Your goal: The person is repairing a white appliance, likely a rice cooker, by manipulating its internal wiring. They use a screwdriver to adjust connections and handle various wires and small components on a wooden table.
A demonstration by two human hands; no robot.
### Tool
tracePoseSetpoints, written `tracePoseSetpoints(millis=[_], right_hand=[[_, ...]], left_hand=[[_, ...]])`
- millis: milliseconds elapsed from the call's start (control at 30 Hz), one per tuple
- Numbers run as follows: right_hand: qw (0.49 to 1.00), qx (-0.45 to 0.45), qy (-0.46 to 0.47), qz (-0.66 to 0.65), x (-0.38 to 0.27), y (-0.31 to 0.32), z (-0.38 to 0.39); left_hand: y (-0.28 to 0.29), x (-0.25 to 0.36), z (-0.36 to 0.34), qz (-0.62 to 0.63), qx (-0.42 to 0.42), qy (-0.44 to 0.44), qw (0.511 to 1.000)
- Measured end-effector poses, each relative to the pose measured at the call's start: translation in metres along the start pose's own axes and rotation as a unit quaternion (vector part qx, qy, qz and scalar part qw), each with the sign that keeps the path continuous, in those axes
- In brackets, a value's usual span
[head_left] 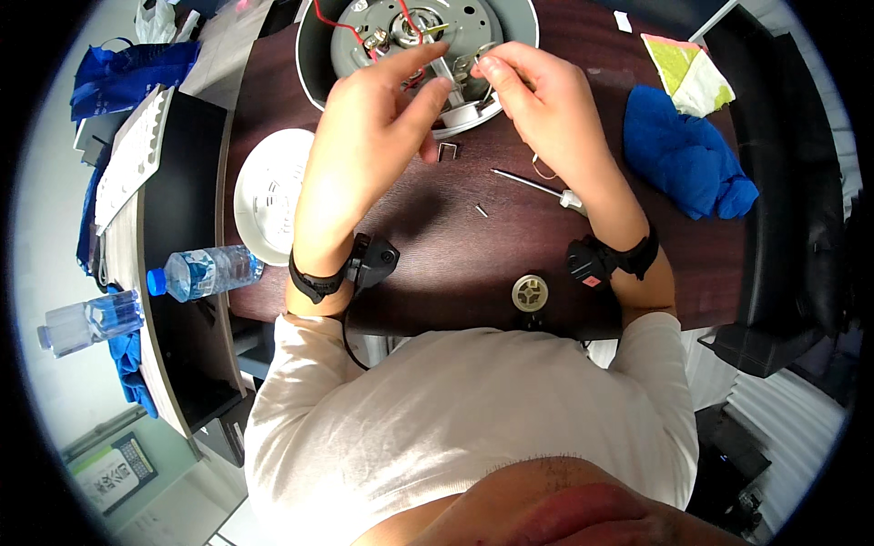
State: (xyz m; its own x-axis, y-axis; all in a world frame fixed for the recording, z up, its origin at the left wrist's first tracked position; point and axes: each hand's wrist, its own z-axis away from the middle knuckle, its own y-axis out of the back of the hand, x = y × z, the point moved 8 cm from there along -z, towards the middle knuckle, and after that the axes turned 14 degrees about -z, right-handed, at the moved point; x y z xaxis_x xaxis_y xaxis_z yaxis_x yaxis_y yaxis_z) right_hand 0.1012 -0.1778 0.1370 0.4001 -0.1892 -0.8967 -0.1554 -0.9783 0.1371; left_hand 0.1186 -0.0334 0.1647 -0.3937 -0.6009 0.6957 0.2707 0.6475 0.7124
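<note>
At the far side of the table, a round grey appliance body (314,55) lies with its inside showing, with red wires (339,20) and a white bar (452,84) in it. My left hand (378,114) reaches over its near left part. Its thumb and forefinger are apart near the white bar, with nothing visible between them; the lower fingers are partly hidden. My right hand (546,91) is closed in a pinch over the right side of the body. A thin bent metal piece (486,49) shows at those fingertips. Just below the body lies a small U-shaped metal clip (447,151).
Between my arms lie a screwdriver (537,186), a small metal pin (481,210) and a round cream plastic part (530,293). On the left are a white round cover (273,155) and a water bottle (214,271); on the right, a blue cloth (683,155) and a green-white packet (687,77).
</note>
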Motion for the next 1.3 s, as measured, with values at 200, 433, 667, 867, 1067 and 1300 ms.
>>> tracePoseSetpoints(millis=[200,433,667,867,1067,1300], right_hand=[[0.998,-0.011,-0.014,0.063,-0.003,-0.006,-0.005],[0.998,-0.026,-0.041,0.026,0.007,-0.007,-0.005],[0.981,-0.047,-0.181,-0.052,0.012,-0.012,0.000],[0.962,-0.040,-0.236,-0.133,0.022,-0.020,0.005],[0.925,-0.051,-0.260,-0.273,0.019,-0.022,0.006],[0.954,-0.001,-0.223,-0.199,0.019,-0.015,0.004]], left_hand=[[-0.005,-0.002,-0.003,0.030,-0.006,-0.031,0.999],[-0.008,0.001,-0.002,0.008,-0.009,-0.062,0.998],[-0.007,0.001,0.000,-0.024,-0.007,-0.072,0.997],[-0.006,0.004,0.002,-0.048,-0.014,-0.063,0.997],[-0.007,0.003,0.002,-0.056,0.010,-0.092,0.994],[-0.008,0.003,0.002,-0.092,0.034,-0.122,0.988]])
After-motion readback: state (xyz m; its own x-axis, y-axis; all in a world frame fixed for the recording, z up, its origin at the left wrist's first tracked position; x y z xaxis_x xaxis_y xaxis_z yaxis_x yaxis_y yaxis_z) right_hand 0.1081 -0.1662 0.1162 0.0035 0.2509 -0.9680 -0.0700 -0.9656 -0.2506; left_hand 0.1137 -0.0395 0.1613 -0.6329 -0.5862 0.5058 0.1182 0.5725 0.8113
